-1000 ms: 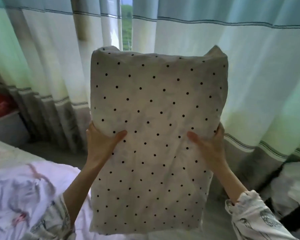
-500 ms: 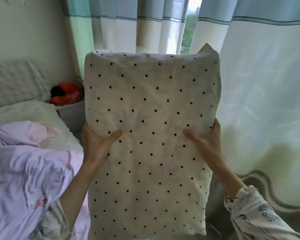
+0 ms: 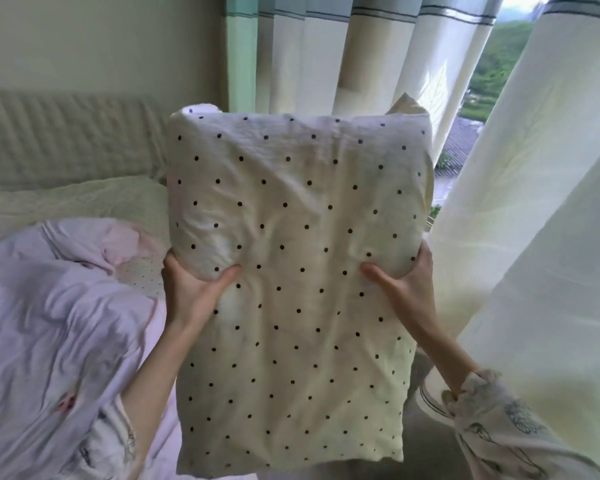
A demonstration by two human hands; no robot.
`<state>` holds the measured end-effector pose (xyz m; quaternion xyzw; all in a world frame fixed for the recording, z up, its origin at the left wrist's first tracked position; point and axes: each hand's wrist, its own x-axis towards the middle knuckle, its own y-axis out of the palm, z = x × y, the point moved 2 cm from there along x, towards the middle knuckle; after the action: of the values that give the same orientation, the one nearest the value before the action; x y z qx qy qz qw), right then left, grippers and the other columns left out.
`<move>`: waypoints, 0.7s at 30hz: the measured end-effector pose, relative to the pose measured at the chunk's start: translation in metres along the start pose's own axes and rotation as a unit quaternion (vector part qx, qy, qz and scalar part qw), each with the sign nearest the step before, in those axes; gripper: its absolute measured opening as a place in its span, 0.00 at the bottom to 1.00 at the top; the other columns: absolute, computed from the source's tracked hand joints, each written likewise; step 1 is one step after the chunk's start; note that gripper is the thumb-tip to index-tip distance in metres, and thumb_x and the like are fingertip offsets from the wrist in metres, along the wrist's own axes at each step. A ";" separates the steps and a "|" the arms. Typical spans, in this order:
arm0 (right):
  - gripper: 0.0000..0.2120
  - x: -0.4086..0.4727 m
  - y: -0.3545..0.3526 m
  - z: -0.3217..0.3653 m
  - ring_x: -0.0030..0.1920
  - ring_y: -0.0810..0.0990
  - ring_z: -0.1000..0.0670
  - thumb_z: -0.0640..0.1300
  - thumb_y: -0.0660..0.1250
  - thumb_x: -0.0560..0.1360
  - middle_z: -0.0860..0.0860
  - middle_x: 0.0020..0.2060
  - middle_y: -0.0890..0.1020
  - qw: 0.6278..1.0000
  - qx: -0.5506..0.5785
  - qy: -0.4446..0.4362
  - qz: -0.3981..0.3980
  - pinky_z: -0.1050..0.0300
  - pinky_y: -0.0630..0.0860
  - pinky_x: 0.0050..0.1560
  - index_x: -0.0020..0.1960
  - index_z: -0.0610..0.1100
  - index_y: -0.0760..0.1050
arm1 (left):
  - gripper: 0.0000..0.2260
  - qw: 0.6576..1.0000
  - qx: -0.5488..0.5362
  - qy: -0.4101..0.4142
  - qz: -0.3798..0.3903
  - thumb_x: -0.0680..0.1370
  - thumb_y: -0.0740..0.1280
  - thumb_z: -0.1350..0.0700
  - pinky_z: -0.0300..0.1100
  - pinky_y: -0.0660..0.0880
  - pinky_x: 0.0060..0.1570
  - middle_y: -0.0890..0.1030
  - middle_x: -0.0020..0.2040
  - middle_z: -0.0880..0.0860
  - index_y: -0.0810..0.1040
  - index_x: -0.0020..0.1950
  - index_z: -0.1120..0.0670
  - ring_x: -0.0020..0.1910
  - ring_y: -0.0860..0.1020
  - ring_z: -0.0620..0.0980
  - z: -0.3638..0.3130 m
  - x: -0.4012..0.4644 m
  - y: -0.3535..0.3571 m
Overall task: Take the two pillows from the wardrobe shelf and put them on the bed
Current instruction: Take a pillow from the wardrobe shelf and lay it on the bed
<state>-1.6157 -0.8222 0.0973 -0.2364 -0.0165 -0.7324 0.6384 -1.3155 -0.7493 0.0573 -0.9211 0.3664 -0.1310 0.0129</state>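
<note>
A cream pillow with black dots is held upright in front of me, filling the middle of the view. My left hand grips its left edge and my right hand grips its right edge, thumbs pressed into the front. The bed lies to the left, with a pale textured sheet and a crumpled lilac duvet. A dotted patch shows beside the duvet; I cannot tell whether it is a second pillow. The wardrobe is out of view.
A padded cream headboard runs along the wall at the far left. Long cream and green curtains hang behind and to the right of the pillow, with a window gap showing greenery.
My view has swung left with the pillow still held in both hands. The bed, headboard and wall have come further into view; the red object by the curtain is gone from sight.
</note>
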 end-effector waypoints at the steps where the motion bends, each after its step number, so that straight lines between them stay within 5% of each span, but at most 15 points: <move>1: 0.47 0.014 0.007 -0.007 0.62 0.70 0.49 0.56 0.77 0.57 0.51 0.61 0.70 1.000 0.008 -0.003 0.015 0.46 0.70 0.64 0.70 0.49 0.60 | 0.50 1.000 0.006 0.000 -0.013 0.54 0.77 0.43 0.44 0.67 0.63 0.70 0.67 0.56 0.59 0.70 0.56 0.65 0.70 0.53 0.003 0.006 0.005; 8: 0.38 0.114 0.063 -0.040 0.60 0.73 0.49 0.49 0.79 0.61 0.49 0.60 0.72 0.986 0.081 -0.045 0.139 0.45 0.72 0.63 0.66 0.51 0.63 | 0.48 0.990 0.044 0.000 -0.135 0.59 0.81 0.50 0.50 0.63 0.70 0.68 0.70 0.54 0.58 0.71 0.56 0.69 0.67 0.51 0.016 0.042 0.035; 21: 0.40 0.244 0.210 -0.078 0.60 0.76 0.46 0.55 0.76 0.57 0.47 0.60 0.75 0.947 0.155 -0.012 0.281 0.42 0.75 0.59 0.66 0.50 0.65 | 0.41 0.946 0.140 -0.035 -0.289 0.61 0.80 0.53 0.37 0.61 0.63 0.68 0.64 0.52 0.62 0.67 0.59 0.63 0.65 0.42 0.033 0.118 0.056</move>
<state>-1.4607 -1.1128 0.0599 -0.1386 -0.0708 -0.5084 0.8469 -1.2626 -0.8731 0.0462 -0.9803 0.0621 -0.1470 0.1163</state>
